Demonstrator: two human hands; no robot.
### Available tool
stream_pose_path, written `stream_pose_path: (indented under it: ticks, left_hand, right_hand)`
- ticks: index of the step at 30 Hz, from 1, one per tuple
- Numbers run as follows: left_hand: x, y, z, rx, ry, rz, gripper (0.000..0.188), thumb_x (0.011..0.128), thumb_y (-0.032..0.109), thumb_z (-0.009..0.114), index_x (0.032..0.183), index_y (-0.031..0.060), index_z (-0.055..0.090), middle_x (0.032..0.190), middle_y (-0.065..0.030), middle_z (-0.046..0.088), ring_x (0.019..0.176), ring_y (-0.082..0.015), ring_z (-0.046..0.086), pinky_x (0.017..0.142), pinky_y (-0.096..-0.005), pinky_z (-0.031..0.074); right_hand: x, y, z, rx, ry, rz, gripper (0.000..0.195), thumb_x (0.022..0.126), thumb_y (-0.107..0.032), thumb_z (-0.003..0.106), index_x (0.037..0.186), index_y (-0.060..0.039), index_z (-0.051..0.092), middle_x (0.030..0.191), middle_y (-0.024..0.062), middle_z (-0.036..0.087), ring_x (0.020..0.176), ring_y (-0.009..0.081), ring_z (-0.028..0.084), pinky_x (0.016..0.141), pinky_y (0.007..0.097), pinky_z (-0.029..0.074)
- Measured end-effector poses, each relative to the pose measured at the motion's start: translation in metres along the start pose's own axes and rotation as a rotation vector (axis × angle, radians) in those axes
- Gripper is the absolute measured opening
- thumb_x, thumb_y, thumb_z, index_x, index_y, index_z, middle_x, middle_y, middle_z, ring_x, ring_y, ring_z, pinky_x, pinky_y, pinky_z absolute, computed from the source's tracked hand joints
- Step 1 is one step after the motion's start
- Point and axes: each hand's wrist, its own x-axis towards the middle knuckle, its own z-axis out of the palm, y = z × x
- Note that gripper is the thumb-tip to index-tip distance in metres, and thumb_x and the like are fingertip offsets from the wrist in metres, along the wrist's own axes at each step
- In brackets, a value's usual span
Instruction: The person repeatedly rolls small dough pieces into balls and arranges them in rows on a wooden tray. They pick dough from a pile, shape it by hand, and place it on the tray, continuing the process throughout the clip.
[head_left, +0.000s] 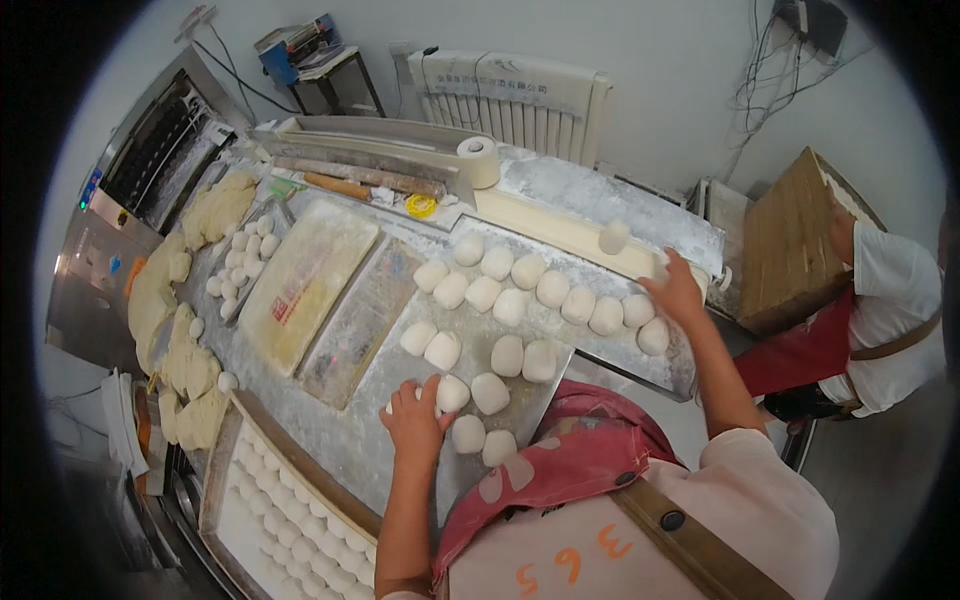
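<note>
My left hand (415, 416) is cupped over a white dough ball on the steel worktop (352, 435), its thumb against another dough ball (453, 394). Several more lie around it in pairs, such as the dough ball (490, 394) to its right. My right hand (677, 291) is raised over the right end of the worktop with its fingers apart and nothing in them. Left of it, a motion-blurred dough ball (614, 238) is over the cream conveyor belt (540, 223). A double row of floured dough balls (553, 289) lines the near side of the belt.
A wooden tray (300, 469) of dough balls sits at lower left. Dough slabs (187, 352), a lidded plastic box (311, 285) and rolling pins (360, 176) occupy the left and back. Another person (892, 300) stands at right beside a tilted wooden box (795, 247).
</note>
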Motion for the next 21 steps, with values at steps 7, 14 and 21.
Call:
stream_pose_path:
  ticks: [7, 14, 21]
  left_hand:
    - [0.003, -0.027, 0.003, -0.019, 0.055, -0.103, 0.063, 0.069, 0.032, 0.083, 0.127, 0.025, 0.059, 0.122, -0.0079, 0.054, 0.11, -0.0303, 0.054, 0.086, -0.0545, 0.043]
    - [0.006, -0.033, 0.0, 0.005, 0.053, -0.184, 0.071, 0.07, 0.038, 0.083, 0.133, 0.0258, 0.054, 0.123, -0.0094, 0.053, 0.113, -0.0321, 0.053, 0.083, -0.0549, 0.046]
    - [0.011, -0.018, -0.001, 0.053, -0.006, -0.305, 0.074, 0.069, 0.039, 0.083, 0.135, 0.0253, 0.053, 0.128, -0.0112, 0.053, 0.117, -0.034, 0.051, 0.088, -0.0608, 0.043]
  right_hand:
    - [0.01, 0.031, -0.047, -0.054, -0.196, 0.141, 0.083, 0.074, -0.048, 0.079, 0.138, -0.0036, 0.047, 0.103, 0.0197, 0.066, 0.094, 0.0338, 0.065, 0.083, 0.0398, 0.051]
    - [0.045, 0.019, -0.022, -0.312, -0.173, -0.092, 0.057, 0.076, -0.049, 0.074, 0.107, -0.003, 0.063, 0.098, 0.0211, 0.068, 0.09, 0.0374, 0.066, 0.077, 0.0443, 0.052]
    - [0.06, -0.026, 0.019, -0.258, -0.211, -0.351, 0.045, 0.079, -0.04, 0.07, 0.106, -0.0045, 0.061, 0.097, 0.0196, 0.068, 0.09, 0.0376, 0.065, 0.078, 0.0458, 0.051]
